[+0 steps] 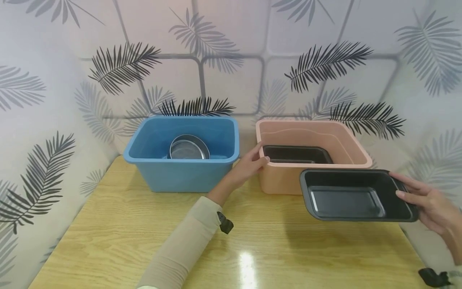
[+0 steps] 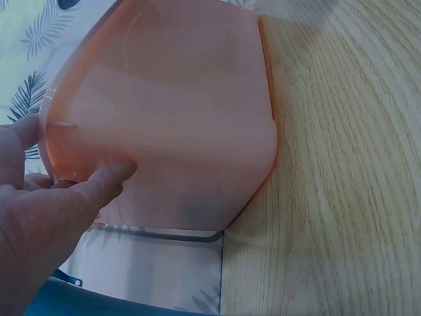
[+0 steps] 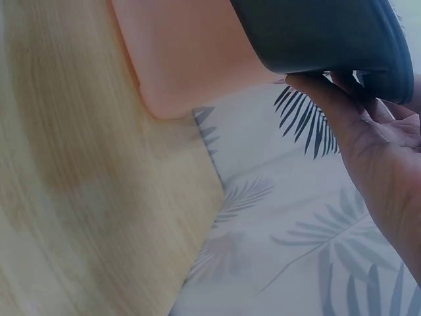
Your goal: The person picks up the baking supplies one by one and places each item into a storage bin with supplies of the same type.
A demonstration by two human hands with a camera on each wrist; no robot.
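A dark rectangular loaf pan [image 1: 346,200] is held up above the table in front of the pink bin, its inside facing the head camera. My right hand [image 1: 429,200] grips its right end, thumb on the inner side and fingers beneath, as the right wrist view shows from below. My left hand [image 1: 249,164] holds the left rim of the pink bin [image 1: 281,180], the thumb on one side of the wall and fingers on the other; the left wrist view shows this grip [image 2: 66,191] closely. Inside the pink bin lies another dark pan [image 1: 296,154], partly hidden by the front wall.
To the left stands a blue bin [image 1: 184,176] with round metal pans [image 1: 189,148] inside. Both bins stand at the back of the wooden table [image 1: 144,233], against a leaf-patterned backdrop [image 1: 234,88]. Dark straps [image 1: 225,222] sit on the wrists.
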